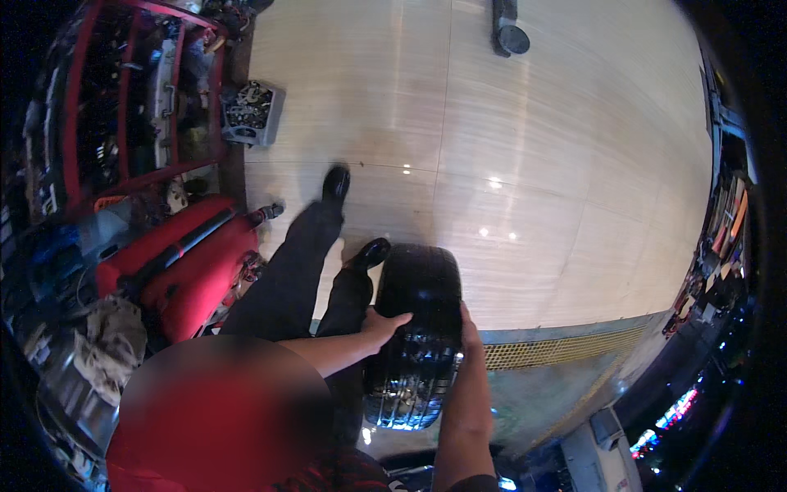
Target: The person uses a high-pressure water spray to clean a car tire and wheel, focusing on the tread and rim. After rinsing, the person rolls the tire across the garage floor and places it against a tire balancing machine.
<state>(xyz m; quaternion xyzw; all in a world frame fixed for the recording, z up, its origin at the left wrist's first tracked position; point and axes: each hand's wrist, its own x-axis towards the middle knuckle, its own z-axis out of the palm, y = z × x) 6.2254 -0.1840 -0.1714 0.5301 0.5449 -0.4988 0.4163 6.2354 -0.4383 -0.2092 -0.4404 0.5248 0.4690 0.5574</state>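
Observation:
A black car tire (pixel 416 299) stands upright on its tread beside my legs, its ribbed surface wet-looking and shiny. My left hand (pixel 384 329) presses against its left side, with the thumb lying over the tread. On the opposite side my right hand (pixel 470 340) is laid along the sidewall, its fingers partly hidden behind the rubber. The tire is held between both hands. My black shoe (pixel 375 252) is close to the tire's upper left edge.
On the left are a red rack (pixel 125 107) full of parts, a grey crate (pixel 254 113) of small metal pieces and a red tank-like machine (pixel 201 283). A dark post (pixel 510 37) lies far ahead. A yellow floor grating (pixel 566 350) runs to the right.

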